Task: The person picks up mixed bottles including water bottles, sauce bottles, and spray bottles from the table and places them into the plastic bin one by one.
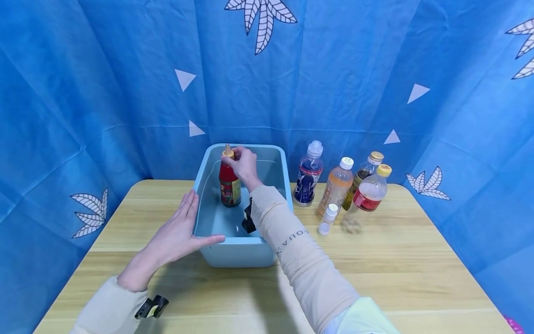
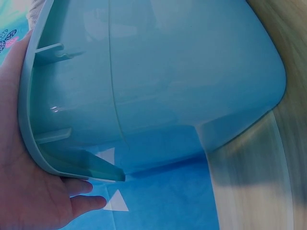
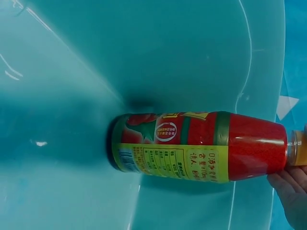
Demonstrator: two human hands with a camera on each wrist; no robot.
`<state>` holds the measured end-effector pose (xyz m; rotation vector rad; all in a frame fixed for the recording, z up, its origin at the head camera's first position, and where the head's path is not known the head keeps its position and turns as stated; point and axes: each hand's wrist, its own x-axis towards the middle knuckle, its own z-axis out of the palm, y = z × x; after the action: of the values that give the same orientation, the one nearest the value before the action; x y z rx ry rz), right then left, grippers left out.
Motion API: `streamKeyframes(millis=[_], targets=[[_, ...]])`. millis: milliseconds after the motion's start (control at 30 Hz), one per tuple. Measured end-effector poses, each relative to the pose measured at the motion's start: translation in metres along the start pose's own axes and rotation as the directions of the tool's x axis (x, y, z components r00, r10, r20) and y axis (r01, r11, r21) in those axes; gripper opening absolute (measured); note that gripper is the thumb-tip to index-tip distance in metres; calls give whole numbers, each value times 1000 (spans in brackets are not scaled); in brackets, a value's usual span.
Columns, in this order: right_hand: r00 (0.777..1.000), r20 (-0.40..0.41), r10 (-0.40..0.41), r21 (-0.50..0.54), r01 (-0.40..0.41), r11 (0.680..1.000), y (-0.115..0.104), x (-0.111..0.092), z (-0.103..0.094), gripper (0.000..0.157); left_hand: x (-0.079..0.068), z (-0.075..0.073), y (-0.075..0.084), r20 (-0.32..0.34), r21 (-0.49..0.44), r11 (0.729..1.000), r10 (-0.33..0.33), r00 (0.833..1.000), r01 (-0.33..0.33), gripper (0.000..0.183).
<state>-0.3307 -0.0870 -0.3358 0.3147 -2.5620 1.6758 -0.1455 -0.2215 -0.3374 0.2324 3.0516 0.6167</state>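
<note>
A red ketchup bottle [image 1: 229,185] with a tomato label and yellow cap stands upright inside the light-blue plastic bin [image 1: 239,254], toward its far left. My right hand [image 1: 245,164] reaches in over the bin's right side and grips the bottle at its cap and neck. In the right wrist view, the ketchup bottle [image 3: 192,147] has its base at the bin's floor. My left hand [image 1: 177,234] rests on the near-left corner of the bin, fingers straight along the left side and thumb along the front rim. The left wrist view shows the bin's outer wall [image 2: 192,72] beside that hand.
Right of the bin, several bottles stand on the wooden table [image 1: 400,269]: a dark-blue labelled bottle [image 1: 308,178], an orange-tinted one [image 1: 335,185], a yellow-capped one with a red label [image 1: 368,197], and a small white-capped bottle [image 1: 328,220]. A blue curtain [image 1: 342,69] hangs behind.
</note>
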Motion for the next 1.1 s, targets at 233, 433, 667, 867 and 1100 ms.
streamKeyframes(millis=[233,433,667,867,1100], targets=[[1000,8,0,-14,0,1000,2,1,1,31,0,1,1,-5,-4,1000,0,1000,0,120],[999,40,-3,-49,5,999,0,0,1,32,0,1,1,-6,4,1000,-1,1000,1,120],[997,75,13,-64,-8,998,-3,-1,-1,36,0,2,1,-6,6,1000,-7,1000,7,120],[995,97,25,-28,-22,999,-6,-4,-3,42,-1,2,2,-11,5,1000,-8,1000,8,120],[997,74,12,-42,-9,999,-14,-5,-7,51,-2,1,3,-10,8,1000,-6,1000,6,120]])
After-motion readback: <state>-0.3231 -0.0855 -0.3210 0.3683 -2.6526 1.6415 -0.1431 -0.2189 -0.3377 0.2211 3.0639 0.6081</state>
